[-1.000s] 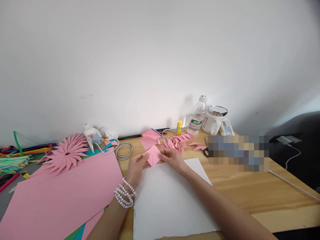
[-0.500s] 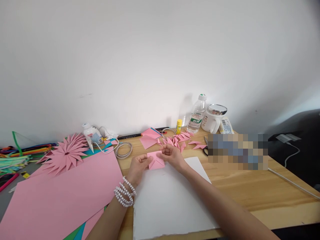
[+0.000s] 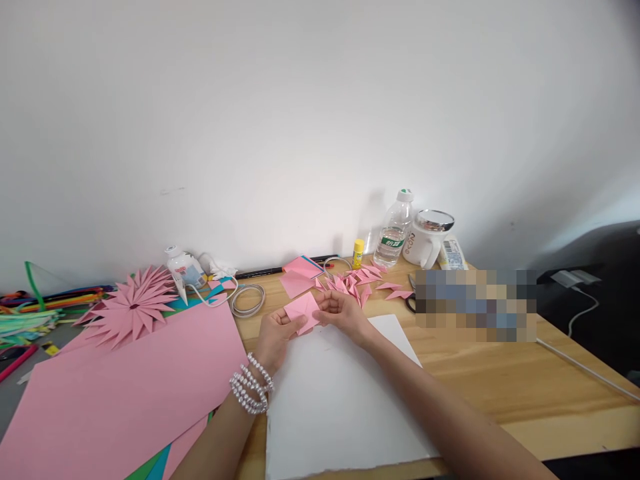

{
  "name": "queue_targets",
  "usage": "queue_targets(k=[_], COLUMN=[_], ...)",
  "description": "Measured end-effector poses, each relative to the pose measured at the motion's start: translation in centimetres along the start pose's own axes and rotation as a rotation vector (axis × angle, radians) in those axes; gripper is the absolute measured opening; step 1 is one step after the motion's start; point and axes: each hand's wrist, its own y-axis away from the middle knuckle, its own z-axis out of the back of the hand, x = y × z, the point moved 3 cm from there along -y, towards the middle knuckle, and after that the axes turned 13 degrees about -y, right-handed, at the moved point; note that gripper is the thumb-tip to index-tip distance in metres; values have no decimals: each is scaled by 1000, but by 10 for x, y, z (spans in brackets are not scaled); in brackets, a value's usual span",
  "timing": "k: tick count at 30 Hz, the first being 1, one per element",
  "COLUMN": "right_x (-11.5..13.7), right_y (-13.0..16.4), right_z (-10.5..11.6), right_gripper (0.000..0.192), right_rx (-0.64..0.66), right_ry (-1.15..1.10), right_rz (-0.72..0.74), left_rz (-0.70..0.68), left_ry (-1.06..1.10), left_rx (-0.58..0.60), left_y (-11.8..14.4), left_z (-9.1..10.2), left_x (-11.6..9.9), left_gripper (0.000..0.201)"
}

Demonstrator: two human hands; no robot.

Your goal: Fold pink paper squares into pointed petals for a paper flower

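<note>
Lifted and tilted since half a second ago, the pink paper piece (image 3: 301, 311) is now held up off the white sheet (image 3: 340, 400), pinched at opposite edges by the left hand (image 3: 277, 331) and right hand (image 3: 341, 312), so its folds are kept taut and seen.

Two hands at work: the left hand (image 3: 276, 333) and the right hand (image 3: 343, 313), sharing one small pink paper square (image 3: 301, 311). One big pink sheet (image 3: 125, 387) lies at the left, one white sheet (image 3: 335, 407) in front. One finished paper flower (image 3: 131, 308). One water bottle (image 3: 393, 230), one white mug (image 3: 425, 241), one yellow glue stick (image 3: 358, 253). One pile of folded pink petals (image 3: 357, 283), too small and overlapped to count.
</note>
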Motion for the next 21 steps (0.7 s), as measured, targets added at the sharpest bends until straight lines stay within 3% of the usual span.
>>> queue_targets(k=[7, 16, 21], right_x=[2, 5, 7], right_y=[1, 2, 3], right_z=[-2, -2, -4], right_gripper=[24, 26, 21], right_rx=[41, 5, 40], right_ry=[42, 162, 283], right_rz=[40, 48, 58], left_rz=[-4, 34, -107], left_ry=[-39, -168, -371], left_rx=[29, 28, 3], left_y=[0, 4, 2], left_z=[1, -6, -6], left_x=[0, 2, 5], left_gripper=[34, 23, 31])
